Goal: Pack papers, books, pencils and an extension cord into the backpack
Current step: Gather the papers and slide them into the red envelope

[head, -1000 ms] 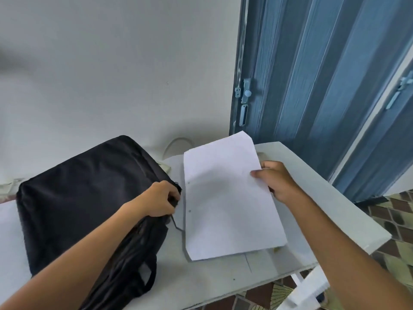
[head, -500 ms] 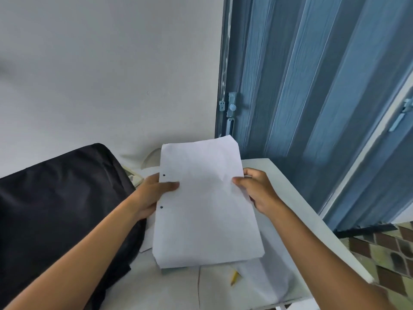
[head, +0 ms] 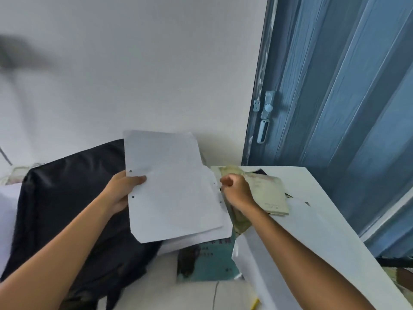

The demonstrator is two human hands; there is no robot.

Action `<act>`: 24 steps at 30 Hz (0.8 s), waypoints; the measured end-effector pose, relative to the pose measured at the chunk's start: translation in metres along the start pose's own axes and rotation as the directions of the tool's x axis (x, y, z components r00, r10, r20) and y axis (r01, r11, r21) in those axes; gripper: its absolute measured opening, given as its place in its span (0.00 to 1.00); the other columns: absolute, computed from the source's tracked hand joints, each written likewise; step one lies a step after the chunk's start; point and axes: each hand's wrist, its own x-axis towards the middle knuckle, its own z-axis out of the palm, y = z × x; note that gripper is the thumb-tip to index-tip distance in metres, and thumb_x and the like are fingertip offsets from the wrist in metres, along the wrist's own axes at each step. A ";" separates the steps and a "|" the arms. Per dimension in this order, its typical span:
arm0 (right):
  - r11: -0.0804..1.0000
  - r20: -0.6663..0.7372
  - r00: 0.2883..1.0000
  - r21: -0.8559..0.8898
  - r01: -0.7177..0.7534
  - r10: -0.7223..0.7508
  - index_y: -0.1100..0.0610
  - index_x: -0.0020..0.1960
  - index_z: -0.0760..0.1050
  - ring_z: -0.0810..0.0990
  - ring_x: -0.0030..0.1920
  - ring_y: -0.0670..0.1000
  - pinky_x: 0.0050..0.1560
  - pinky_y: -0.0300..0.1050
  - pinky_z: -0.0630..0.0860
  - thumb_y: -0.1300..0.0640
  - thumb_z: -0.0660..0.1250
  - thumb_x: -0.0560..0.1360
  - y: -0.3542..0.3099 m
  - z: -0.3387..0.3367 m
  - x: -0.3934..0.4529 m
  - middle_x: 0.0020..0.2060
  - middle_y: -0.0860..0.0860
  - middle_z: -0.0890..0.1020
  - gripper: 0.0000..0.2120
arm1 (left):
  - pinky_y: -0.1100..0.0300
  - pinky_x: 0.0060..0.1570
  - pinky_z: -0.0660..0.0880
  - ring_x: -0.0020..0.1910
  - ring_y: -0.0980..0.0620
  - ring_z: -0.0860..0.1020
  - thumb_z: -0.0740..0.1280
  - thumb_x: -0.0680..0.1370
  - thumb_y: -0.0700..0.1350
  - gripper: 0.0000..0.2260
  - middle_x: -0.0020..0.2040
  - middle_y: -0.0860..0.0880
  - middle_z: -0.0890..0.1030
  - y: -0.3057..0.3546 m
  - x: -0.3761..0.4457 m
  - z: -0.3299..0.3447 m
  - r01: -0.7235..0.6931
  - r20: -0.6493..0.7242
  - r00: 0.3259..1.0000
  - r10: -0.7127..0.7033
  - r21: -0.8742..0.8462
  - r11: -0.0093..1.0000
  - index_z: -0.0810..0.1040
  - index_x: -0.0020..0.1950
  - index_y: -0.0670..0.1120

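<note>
Head view: left hand (head: 121, 193) pinches thin, hole-punched white papers (head: 172, 186).

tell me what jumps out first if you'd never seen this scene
The stack of white papers in the middle, pinched at its punched edge by the left hand above the black backpack on the left. Just right of it the right hand hangs curled over worn books on the white table, with a teal book lying below the papers. A blue door fills the right side.
</note>
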 end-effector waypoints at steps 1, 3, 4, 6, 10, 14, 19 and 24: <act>0.997 0.028 0.999 -0.077 0.018 -0.016 0.60 0.63 0.75 0.76 0.59 0.52 0.58 0.42 0.73 0.65 0.62 0.77 -0.002 0.008 0.005 0.58 0.53 0.78 0.15 | 0.49 0.45 0.78 0.51 0.41 0.82 0.64 0.78 0.33 0.13 0.56 0.41 0.82 0.001 0.003 -0.008 0.004 -0.019 1.000 -0.004 0.003 1.000 0.75 0.62 0.39; 0.983 0.081 0.996 -0.181 -0.010 0.025 0.61 0.69 0.69 0.73 0.64 0.56 0.59 0.42 0.70 0.63 0.64 0.77 -0.005 0.021 0.012 0.65 0.56 0.74 0.20 | 0.48 0.45 0.78 0.51 0.40 0.82 0.64 0.78 0.33 0.13 0.56 0.40 0.81 -0.001 0.009 -0.023 0.020 -0.047 0.999 -0.019 0.011 1.000 0.75 0.63 0.38; 0.976 0.088 0.994 -0.215 -0.037 0.058 0.61 0.70 0.67 0.73 0.64 0.57 0.57 0.41 0.69 0.62 0.64 0.77 -0.007 0.026 0.014 0.66 0.57 0.74 0.22 | 0.48 0.46 0.78 0.51 0.40 0.82 0.64 0.78 0.33 0.14 0.57 0.40 0.81 -0.002 0.010 -0.027 0.031 -0.058 0.998 -0.030 0.018 0.999 0.75 0.63 0.38; 0.969 0.044 0.993 -0.227 -0.096 0.109 0.62 0.69 0.67 0.75 0.59 0.57 0.53 0.42 0.71 0.63 0.66 0.75 -0.007 0.034 0.020 0.63 0.57 0.75 0.22 | 0.47 0.48 0.78 0.52 0.39 0.81 0.65 0.77 0.33 0.14 0.57 0.40 0.81 -0.007 0.014 -0.037 0.057 -0.084 0.995 -0.053 0.035 0.998 0.75 0.62 0.38; 0.969 -0.024 0.975 -0.102 -0.224 0.223 0.60 0.50 0.73 0.76 0.44 0.54 0.38 0.39 0.69 0.69 0.66 0.70 -0.007 0.032 0.035 0.45 0.56 0.75 0.10 | 0.48 0.48 0.78 0.51 0.39 0.81 0.66 0.77 0.33 0.12 0.55 0.39 0.82 -0.015 0.018 -0.041 0.091 -0.096 0.992 -0.086 0.047 0.995 0.76 0.60 0.37; 0.962 0.046 0.961 -0.049 -0.270 0.272 0.62 0.41 0.72 0.71 0.32 0.52 0.26 0.36 0.64 0.70 0.62 0.72 -0.011 0.023 0.048 0.35 0.57 0.72 0.05 | 0.48 0.47 0.78 0.51 0.38 0.82 0.66 0.77 0.32 0.11 0.54 0.39 0.82 -0.016 0.022 -0.037 0.093 -0.070 0.993 -0.090 0.033 0.995 0.76 0.59 0.36; 0.986 -0.155 0.975 -0.030 -0.164 0.157 0.57 0.31 0.60 0.65 0.31 0.52 0.30 0.43 0.59 0.70 0.55 0.72 -0.014 0.021 0.057 0.29 0.52 0.65 0.14 | 0.48 0.48 0.79 0.49 0.39 0.82 0.65 0.76 0.31 0.08 0.52 0.39 0.83 -0.012 0.028 -0.030 0.074 -0.068 0.995 -0.069 0.070 0.995 0.78 0.54 0.37; 0.986 -0.483 0.868 0.158 -0.045 0.117 0.61 0.42 0.74 0.74 0.42 0.55 0.40 0.44 0.68 0.72 0.55 0.71 -0.025 -0.026 0.066 0.38 0.56 0.76 0.11 | 0.49 0.46 0.80 0.45 0.41 0.83 0.66 0.76 0.32 0.06 0.49 0.40 0.84 -0.012 0.034 -0.020 0.031 -0.105 0.994 -0.010 0.193 0.981 0.79 0.51 0.38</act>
